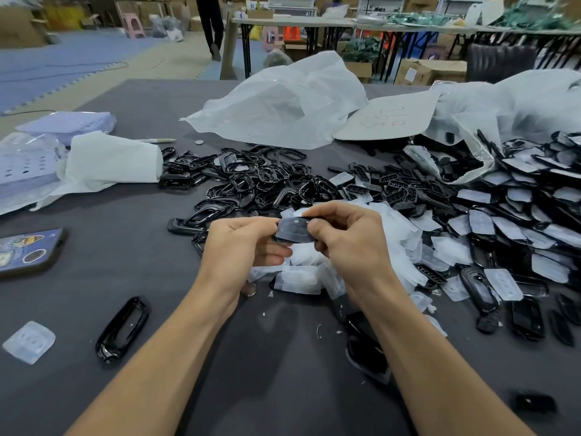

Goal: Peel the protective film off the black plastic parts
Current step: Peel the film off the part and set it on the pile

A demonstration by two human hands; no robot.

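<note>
Both hands hold one black plastic part (pixel 294 229) above the dark table, its face covered with cloudy film. My left hand (pixel 242 243) pinches its left edge. My right hand (pixel 344 234) grips the right end, thumb on the film. Under the hands lies a heap of peeled film pieces (pixel 317 272). Film-covered black parts (pixel 503 221) spread to the right. Bare black frames (pixel 251 180) are piled behind the hands.
A phone (pixel 28 250) lies at the left edge. One loose black frame (pixel 122 328) and a film piece (pixel 29 341) sit near left. Plastic bags (pixel 283 102) and white wrapping (pixel 110 162) lie behind the piles. A coin (pixel 249 290) rests by my left wrist.
</note>
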